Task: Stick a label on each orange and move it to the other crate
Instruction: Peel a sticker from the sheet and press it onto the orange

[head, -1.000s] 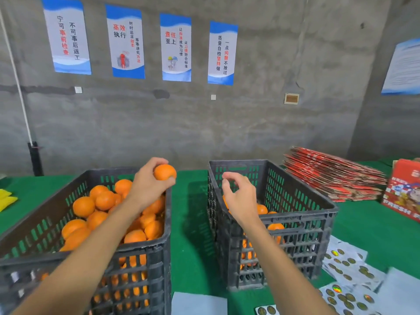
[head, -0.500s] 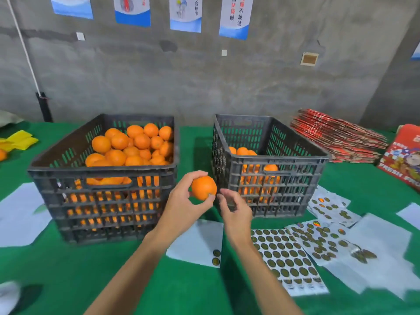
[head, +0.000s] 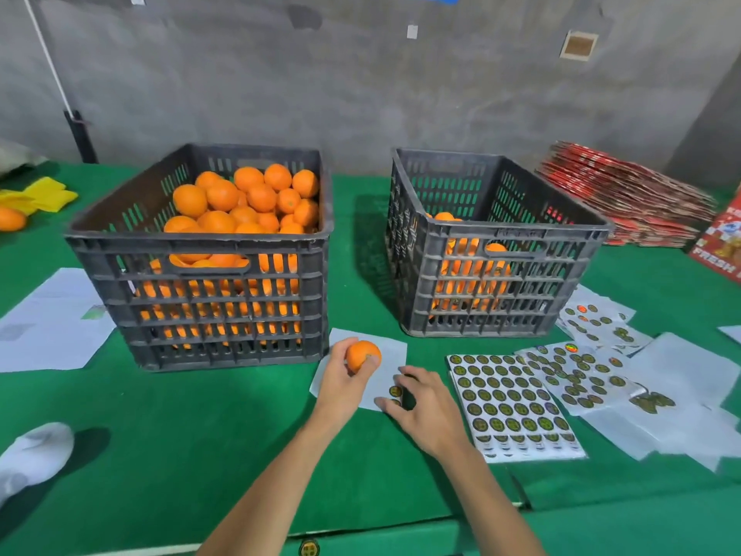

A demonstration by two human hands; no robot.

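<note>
Orange [head: 362, 356] is gripped in left hand [head: 344, 381] just above worktop [head: 200, 435], while right hand [head: 426, 403], fingers [head: 405, 374] curled at label [head: 395, 391] on near-spent sheet [head: 385, 357] immed. right of fruit, is nearer; pinch not confirmed.

Left hand [head: 341, 379]: grips one orange [head: 362, 355] above a nearly bare backing sheet [head: 387, 351].
Right hand [head: 425, 403]: fingers curled at a round label [head: 395, 391] on that sheet (contact unclear).
Left crate [head: 200, 250]: heaped with oranges.
Right crate [head: 497, 242]: a few oranges.
Full label sheet [head: 509, 399]: just right of the right hand.
</note>
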